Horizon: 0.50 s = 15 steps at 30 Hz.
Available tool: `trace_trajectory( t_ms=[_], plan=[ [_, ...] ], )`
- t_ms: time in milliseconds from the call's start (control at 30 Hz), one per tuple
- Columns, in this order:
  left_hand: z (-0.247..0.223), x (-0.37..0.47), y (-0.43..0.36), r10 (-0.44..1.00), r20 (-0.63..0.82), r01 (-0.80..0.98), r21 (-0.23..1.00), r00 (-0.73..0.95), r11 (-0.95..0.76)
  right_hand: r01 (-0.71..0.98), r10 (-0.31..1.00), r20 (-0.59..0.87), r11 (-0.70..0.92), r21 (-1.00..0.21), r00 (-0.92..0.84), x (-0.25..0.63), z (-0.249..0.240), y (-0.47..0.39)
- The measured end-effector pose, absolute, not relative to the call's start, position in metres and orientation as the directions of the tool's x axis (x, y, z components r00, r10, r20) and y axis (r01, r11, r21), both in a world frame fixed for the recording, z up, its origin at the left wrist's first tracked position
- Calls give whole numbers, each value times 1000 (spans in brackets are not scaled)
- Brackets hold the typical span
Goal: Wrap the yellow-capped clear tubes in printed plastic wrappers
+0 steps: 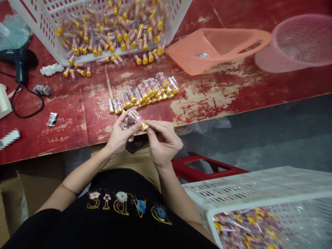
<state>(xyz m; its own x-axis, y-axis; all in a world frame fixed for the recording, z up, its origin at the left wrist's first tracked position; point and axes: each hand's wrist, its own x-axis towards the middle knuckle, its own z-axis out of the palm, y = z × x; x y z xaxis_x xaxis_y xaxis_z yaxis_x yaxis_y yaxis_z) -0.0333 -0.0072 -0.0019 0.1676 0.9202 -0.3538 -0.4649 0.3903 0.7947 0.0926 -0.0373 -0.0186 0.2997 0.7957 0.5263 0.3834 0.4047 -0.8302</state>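
Between my two hands is a small clear tube with a yellow cap and a printed wrapper (137, 118), tilted with its cap toward my right. My left hand (119, 135) has its fingers and thumb closed around the tube's body. The fingertips of my right hand (164, 141) pinch at the yellow cap end. Just beyond my hands, a stack of wrapped tubes (145, 91) lies on the red table (90, 128). Partly hidden behind my left fingers are some printed wrappers (126, 123).
At the back, a white basket (44, 31) holds many yellow-capped tubes, several spilled in front. An orange scoop (189, 57) and pink basket (261, 62) stand right. A black heat gun (20, 64) lies left. Below right are a red stool (186, 167) and white crate (207, 197) of wrapped tubes.
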Motion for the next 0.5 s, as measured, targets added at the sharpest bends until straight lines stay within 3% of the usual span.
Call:
trace_trajectory(
  t_ms=[200,333,500],
  plan=[
    [-15,-47,1,830,-538,-592,625,146,509,526,749,558,333,-783,356,97,-65,40],
    [-16,-63,3,832,-541,-670,574,122,471,646,801,570,338,-684,184,103,-79,80],
    [-12,-82,7,865,-502,-706,603,25,371,742,874,487,320,-589,10,80,-60,164]
  ],
)
